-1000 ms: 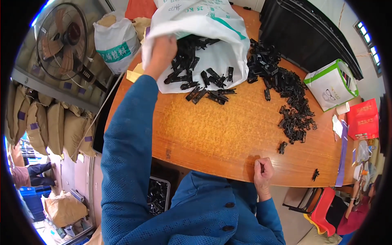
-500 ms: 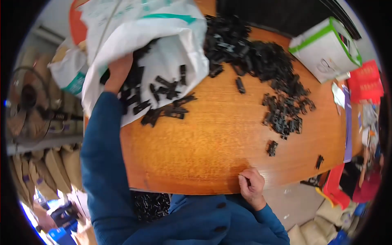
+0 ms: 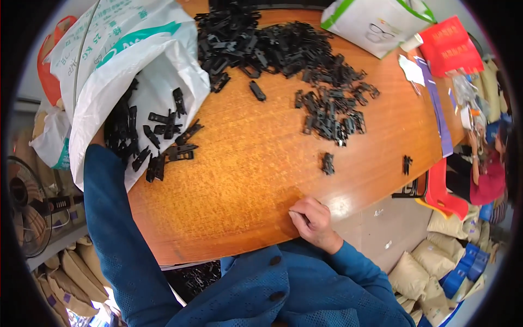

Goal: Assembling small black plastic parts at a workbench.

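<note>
My left hand (image 3: 98, 136) reaches into the mouth of a white woven sack (image 3: 182, 60) lying on its side at the left of the table. Only a bit of its wrist shows; the sack's rim hides the fingers. Black plastic clips (image 3: 165, 125) lie inside the sack and spill out of its mouth onto the wood. My right hand (image 3: 313, 220) rests at the table's near edge, fingers curled in; whatever they may hold is hidden. A large heap of black clips (image 3: 283, 46) spreads along the far side, with a smaller pile (image 3: 332, 111) nearer. One clip cluster (image 3: 328, 163) lies beyond my right hand.
The wooden table (image 3: 234, 180) has a white box with green trim (image 3: 376, 27), a red packet (image 3: 449, 46) and a purple strip (image 3: 436, 109) at the right. A red chair (image 3: 442, 188) and a person in red (image 3: 487, 182) are beyond. A container of black pieces (image 3: 196, 278) sits below the near edge.
My view has swung, so the table contents appear shifted left and up. My left hand has gone deeper behind the sack's rim; it showed before. My right hand stays curled at the edge.
</note>
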A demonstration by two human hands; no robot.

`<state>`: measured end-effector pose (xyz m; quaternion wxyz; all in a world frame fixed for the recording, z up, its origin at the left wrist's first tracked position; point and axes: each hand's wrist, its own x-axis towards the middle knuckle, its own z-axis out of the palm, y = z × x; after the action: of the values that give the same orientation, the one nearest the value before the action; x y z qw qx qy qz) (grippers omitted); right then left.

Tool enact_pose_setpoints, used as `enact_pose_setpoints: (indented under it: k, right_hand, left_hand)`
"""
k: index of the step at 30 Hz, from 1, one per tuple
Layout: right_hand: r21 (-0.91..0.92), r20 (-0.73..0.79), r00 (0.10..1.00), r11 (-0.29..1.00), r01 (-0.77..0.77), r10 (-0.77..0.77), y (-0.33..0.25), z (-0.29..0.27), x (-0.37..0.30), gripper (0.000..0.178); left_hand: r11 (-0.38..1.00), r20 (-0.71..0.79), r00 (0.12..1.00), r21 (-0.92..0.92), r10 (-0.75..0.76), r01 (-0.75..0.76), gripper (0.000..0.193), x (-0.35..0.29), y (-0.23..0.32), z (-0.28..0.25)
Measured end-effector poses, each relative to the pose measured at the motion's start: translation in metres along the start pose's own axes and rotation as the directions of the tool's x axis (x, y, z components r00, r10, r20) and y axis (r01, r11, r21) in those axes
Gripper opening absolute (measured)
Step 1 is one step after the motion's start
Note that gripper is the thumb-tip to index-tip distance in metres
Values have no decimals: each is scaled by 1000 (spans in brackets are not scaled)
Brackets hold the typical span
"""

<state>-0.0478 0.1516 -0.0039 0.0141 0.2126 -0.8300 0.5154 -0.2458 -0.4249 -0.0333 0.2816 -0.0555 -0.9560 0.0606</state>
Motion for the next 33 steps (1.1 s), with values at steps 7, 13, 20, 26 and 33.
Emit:
enact_pose_setpoints:
  k: [7, 13, 20, 26, 33]
  right_hand:
    - [32, -48, 998, 999, 28, -27, 4, 2, -2, 11]
    - [-40, -110, 994, 999, 15, -19, 1, -12, 7, 17]
    - [-553, 41, 988, 820, 145, -147, 48, -71, 48, 29]
    - [-306, -128, 986, 950, 66, -110, 59, -75, 79, 23]
    - [-294, -232, 940, 939, 178, -251, 74, -72, 95, 13]
  left_hand:
    - [971, 235, 943, 97, -235, 217, 59, 9, 75, -35]
    - [891, 511, 764, 7, -393, 453, 60, -3, 135, -71]
    - [985, 222, 975, -166, -12, 50, 22, 6, 222, -142]
    - [816, 93, 954, -545, 286, -192, 26, 77, 323, -138]
    - [821, 109, 963, -552, 247, -148, 55, 178, 387, -29]
